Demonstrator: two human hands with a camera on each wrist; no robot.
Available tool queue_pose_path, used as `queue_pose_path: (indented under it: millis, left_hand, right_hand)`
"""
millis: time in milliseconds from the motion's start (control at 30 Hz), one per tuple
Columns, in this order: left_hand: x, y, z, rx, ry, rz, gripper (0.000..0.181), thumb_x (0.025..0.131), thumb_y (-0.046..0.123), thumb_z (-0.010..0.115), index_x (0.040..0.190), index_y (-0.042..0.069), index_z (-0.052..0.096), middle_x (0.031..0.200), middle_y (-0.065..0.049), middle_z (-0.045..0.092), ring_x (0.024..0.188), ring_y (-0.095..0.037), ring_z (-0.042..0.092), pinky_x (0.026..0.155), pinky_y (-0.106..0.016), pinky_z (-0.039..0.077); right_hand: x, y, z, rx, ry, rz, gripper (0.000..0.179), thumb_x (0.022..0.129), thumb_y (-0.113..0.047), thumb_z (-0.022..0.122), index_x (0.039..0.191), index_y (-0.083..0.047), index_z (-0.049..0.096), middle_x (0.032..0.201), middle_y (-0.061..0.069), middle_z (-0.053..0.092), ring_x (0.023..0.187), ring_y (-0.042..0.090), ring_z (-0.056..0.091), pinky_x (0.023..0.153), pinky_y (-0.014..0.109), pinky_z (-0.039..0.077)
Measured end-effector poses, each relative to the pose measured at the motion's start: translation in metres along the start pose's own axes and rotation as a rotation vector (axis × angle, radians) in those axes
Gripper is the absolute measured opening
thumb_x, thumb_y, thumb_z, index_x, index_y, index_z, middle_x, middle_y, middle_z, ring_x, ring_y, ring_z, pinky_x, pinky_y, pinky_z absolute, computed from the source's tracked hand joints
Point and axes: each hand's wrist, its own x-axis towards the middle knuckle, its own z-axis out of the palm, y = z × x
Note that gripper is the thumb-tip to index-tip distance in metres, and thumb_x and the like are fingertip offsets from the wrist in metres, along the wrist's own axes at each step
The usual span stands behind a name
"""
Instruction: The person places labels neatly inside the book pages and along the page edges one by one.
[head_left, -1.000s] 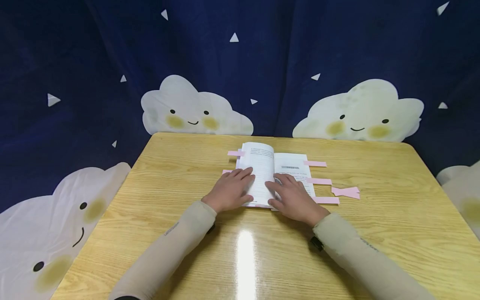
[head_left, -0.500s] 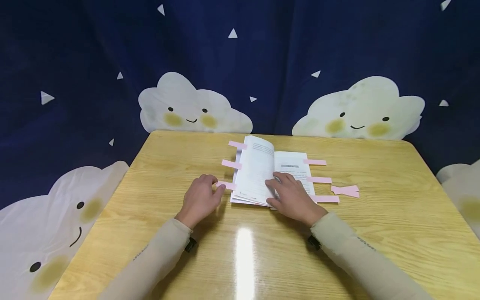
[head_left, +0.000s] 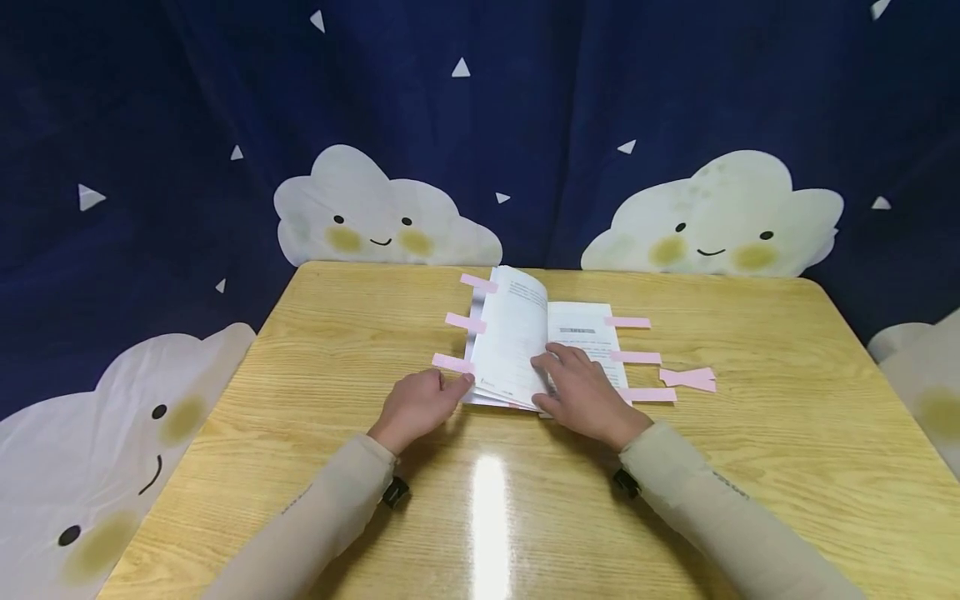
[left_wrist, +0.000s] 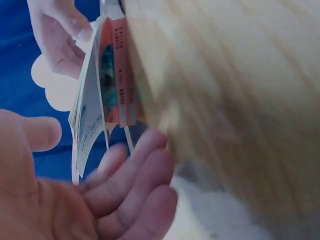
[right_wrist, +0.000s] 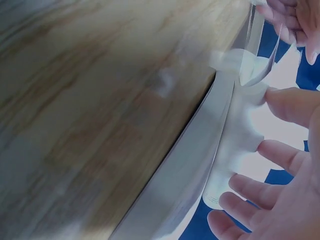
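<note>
An open book (head_left: 513, 333) lies on the wooden table, its left-hand pages raised and bowed. Pink paper strips stick out of both sides, such as a left strip (head_left: 453, 363) and a right strip (head_left: 636, 357). My left hand (head_left: 420, 404) is at the book's lower left corner, thumb by the page edge. In the left wrist view, that hand's thumb and fingers stand apart on either side of the page edges (left_wrist: 86, 135). My right hand (head_left: 588, 396) rests with spread fingers on the right page (head_left: 581, 319), near the spine; its fingertips touch the paper in the right wrist view.
A notched pink paper piece (head_left: 690, 380) lies on the table (head_left: 360, 325) to the right of the book. Behind the table hangs a dark blue curtain (head_left: 420, 100) with white clouds and triangles. Light glares off the table's front.
My left hand has left the left page, moved out to the pink strips, then come back right to the lower corner. The left pages have risen. My right hand has stayed on the right page.
</note>
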Motion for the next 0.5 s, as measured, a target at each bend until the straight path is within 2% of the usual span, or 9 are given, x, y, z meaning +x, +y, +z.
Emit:
queue_pose_path:
  millis: [67, 133, 167, 333, 433, 500]
  left_hand:
    - [-0.001, 0.003, -0.001, 0.021, -0.031, 0.006, 0.063, 0.095, 0.066, 0.043, 0.075, 0.010, 0.064, 0.065, 0.000, 0.061, 0.053, -0.015, 0.043, 0.051, -0.029, 0.034]
    - [-0.002, 0.005, -0.001, 0.030, -0.051, 0.031, 0.062, 0.096, 0.066, 0.043, 0.072, 0.013, 0.065, 0.069, 0.000, 0.065, 0.055, -0.015, 0.047, 0.053, -0.029, 0.036]
    - [-0.001, 0.006, 0.000, 0.027, -0.050, 0.052, 0.060, 0.096, 0.064, 0.044, 0.070, 0.013, 0.063, 0.067, 0.000, 0.063, 0.055, -0.015, 0.046, 0.052, -0.029, 0.035]
    - [0.002, 0.013, 0.003, -0.002, 0.048, 0.187, 0.046, 0.096, 0.049, 0.056, 0.066, 0.015, 0.053, 0.056, 0.003, 0.041, 0.051, -0.012, 0.035, 0.049, -0.026, 0.028]
    - [0.004, 0.019, 0.006, -0.029, 0.118, 0.245, 0.036, 0.095, 0.039, 0.062, 0.072, 0.013, 0.061, 0.055, 0.004, 0.040, 0.050, -0.010, 0.034, 0.048, -0.024, 0.026]
    - [0.004, 0.024, 0.008, -0.059, 0.144, 0.267, 0.032, 0.095, 0.036, 0.063, 0.076, 0.010, 0.067, 0.055, 0.004, 0.044, 0.049, -0.009, 0.035, 0.047, -0.023, 0.027]
  right_hand:
    - [0.000, 0.000, -0.001, 0.001, 0.000, 0.001, 0.050, 0.091, -0.032, 0.070, 0.133, -0.009, 0.057, 0.147, 0.024, 0.047, 0.136, 0.044, 0.044, 0.096, 0.063, 0.044]
    - [0.000, 0.000, -0.002, 0.004, -0.003, 0.003, 0.050, 0.091, -0.032, 0.070, 0.133, -0.009, 0.057, 0.148, 0.025, 0.047, 0.136, 0.044, 0.044, 0.097, 0.064, 0.044]
    - [0.000, 0.000, -0.002, 0.005, -0.004, 0.004, 0.050, 0.091, -0.032, 0.070, 0.133, -0.009, 0.057, 0.148, 0.025, 0.047, 0.137, 0.045, 0.044, 0.097, 0.064, 0.044]
    - [0.000, -0.001, -0.001, 0.010, -0.001, 0.003, 0.049, 0.091, -0.030, 0.072, 0.132, -0.008, 0.058, 0.147, 0.025, 0.048, 0.136, 0.045, 0.045, 0.097, 0.065, 0.044]
    - [0.001, -0.001, 0.000, 0.006, 0.008, 0.001, 0.049, 0.089, -0.029, 0.073, 0.131, -0.008, 0.059, 0.146, 0.025, 0.049, 0.135, 0.045, 0.046, 0.097, 0.064, 0.045]
    - [0.001, -0.002, 0.000, -0.002, 0.019, -0.004, 0.049, 0.089, -0.028, 0.074, 0.130, -0.007, 0.059, 0.145, 0.025, 0.050, 0.133, 0.044, 0.048, 0.096, 0.063, 0.046]
